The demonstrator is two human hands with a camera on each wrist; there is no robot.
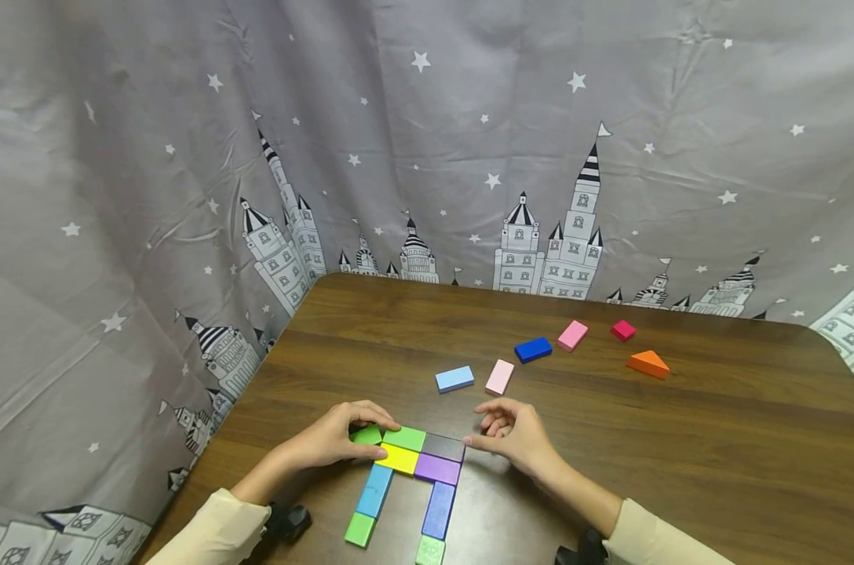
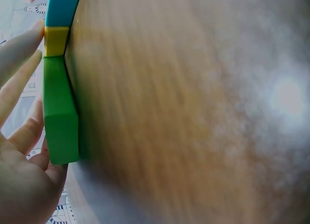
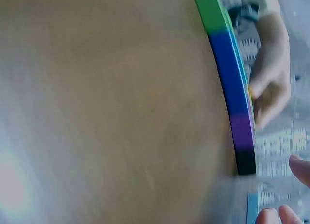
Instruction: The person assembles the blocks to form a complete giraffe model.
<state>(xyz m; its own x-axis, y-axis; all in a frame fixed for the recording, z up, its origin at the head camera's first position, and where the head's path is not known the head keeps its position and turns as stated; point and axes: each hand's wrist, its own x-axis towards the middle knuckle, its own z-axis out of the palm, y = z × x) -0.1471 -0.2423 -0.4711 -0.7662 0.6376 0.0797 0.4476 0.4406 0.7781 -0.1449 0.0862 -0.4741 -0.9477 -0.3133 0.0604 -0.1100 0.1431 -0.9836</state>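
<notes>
Flat blocks lie joined on the table in a four-legged-animal-like outline. My left hand (image 1: 342,433) reaches over its left end, index fingertip at the green block (image 1: 404,439) and thumb on the yellow block (image 1: 399,458). Between them sits another green block (image 1: 366,435), partly hidden by the fingers. My right hand (image 1: 515,435) hovers at the right end with loosely bent fingers, holding nothing. Its thumb tip is close to the black block (image 1: 444,447); contact is unclear. Below that is a purple block (image 1: 437,469). Two legs run toward me: a blue block (image 1: 374,490) and an indigo block (image 1: 439,510), each ending in green.
Farther back lie a light blue block (image 1: 454,379), a pale pink block (image 1: 500,377), a dark blue block (image 1: 533,349), a pink block (image 1: 572,335), a small red block (image 1: 623,330) and an orange triangle (image 1: 648,363). A grey castle-print curtain (image 1: 455,141) hangs behind the wooden table (image 1: 738,439).
</notes>
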